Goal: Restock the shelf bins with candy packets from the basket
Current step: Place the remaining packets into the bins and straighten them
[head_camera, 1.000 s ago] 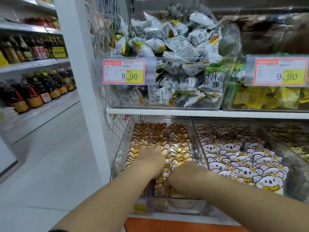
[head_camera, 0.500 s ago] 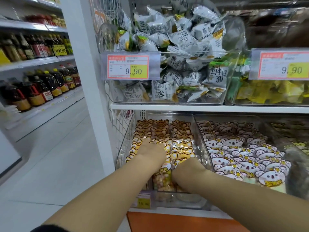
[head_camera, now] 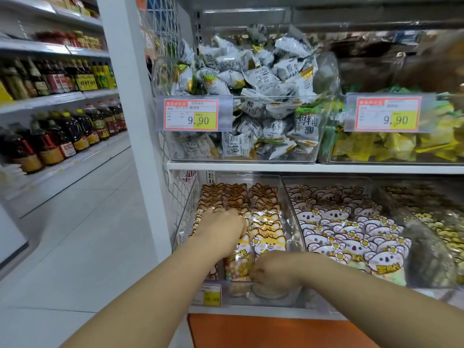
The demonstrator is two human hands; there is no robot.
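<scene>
A clear shelf bin [head_camera: 292,219] on the lower shelf holds rows of orange cat-faced candy packets [head_camera: 266,222]. My left hand [head_camera: 221,228] lies on top of the left rows, fingers reaching forward over the packets. At the bin's front, my right hand [head_camera: 275,271] has its fingers curled round the lower part of the front candy packet [head_camera: 238,262], which stands upright between my hands. The basket is not in view.
To the right stand a bin of white koala-faced packets [head_camera: 351,229] and another of yellow packets [head_camera: 439,222]. The shelf above carries bins of grey-white plum candy [head_camera: 261,101] and yellow sweets [head_camera: 391,146]. Oil bottles [head_camera: 62,136] line the aisle left. An orange panel [head_camera: 276,330] sits below.
My right hand has drawn back and down to the bin's front edge. My left hand stays on the left rows. The view has shifted slightly.
</scene>
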